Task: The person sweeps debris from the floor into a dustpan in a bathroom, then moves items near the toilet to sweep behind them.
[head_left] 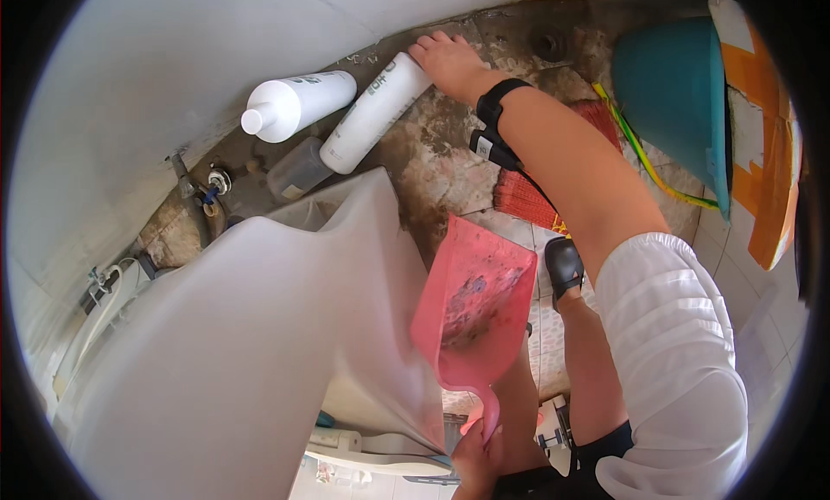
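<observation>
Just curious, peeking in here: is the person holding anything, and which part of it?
The left hand grips a pink dustpan by its handle. The right hand rests on the end of a white bottle lying on the floor; a grip can't be told.

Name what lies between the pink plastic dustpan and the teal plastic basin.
Head view: the right forearm and red broom bristles lie between the dustpan and the basin.

The single head-mounted fisheye camera looks steeply down from close range onto the stained floor (450, 167) at the foot of a white wall (173, 59), straight edges bending toward the rim
</observation>
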Demonstrator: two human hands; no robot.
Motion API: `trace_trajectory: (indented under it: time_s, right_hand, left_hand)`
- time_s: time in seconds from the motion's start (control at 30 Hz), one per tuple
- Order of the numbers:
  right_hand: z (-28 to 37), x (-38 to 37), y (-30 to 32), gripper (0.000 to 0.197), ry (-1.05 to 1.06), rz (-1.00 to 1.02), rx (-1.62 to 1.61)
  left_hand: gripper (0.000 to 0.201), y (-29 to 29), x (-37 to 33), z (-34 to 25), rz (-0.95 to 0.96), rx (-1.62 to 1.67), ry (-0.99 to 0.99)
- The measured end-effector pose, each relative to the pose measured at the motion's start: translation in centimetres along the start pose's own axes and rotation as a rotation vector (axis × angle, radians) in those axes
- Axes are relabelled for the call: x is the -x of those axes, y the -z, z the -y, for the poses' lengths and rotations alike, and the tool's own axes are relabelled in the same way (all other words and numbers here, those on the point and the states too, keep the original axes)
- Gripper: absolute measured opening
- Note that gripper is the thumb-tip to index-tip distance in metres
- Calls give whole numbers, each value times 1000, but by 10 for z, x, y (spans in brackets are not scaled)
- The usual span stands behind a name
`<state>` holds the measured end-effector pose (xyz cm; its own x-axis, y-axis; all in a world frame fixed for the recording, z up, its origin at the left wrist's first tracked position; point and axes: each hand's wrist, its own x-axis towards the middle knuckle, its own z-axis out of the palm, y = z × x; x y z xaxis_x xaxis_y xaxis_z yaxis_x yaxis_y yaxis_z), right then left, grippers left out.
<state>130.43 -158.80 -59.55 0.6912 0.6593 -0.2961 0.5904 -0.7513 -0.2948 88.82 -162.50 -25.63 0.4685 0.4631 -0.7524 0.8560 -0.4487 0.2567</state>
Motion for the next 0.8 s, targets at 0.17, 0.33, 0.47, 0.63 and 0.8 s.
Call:
trace_trajectory:
  time_s: [0.17, 0.33, 0.47, 0.63, 0.8]
  right_hand:
    - [-7, 19, -26, 29, -21, -17, 41]
    - [-27, 62, -14, 32, 74, 19, -191]
    - [2, 117, 23, 32, 86, -35, -540]
    - [90, 125, 77, 19, 25, -170, -496]
    - [72, 208, 136, 24, -209, -290, -515]
  left_hand:
    - [20, 4, -4, -9, 47, 53, 54]
    - [17, 2, 1, -13, 27, 127, 20]
    - [17, 8, 7, -30, 79, 213, 44]
    - [20, 10, 27, -48, 105, 355, 56]
    - [20, 15, 51, -58, 156, 316, 79]
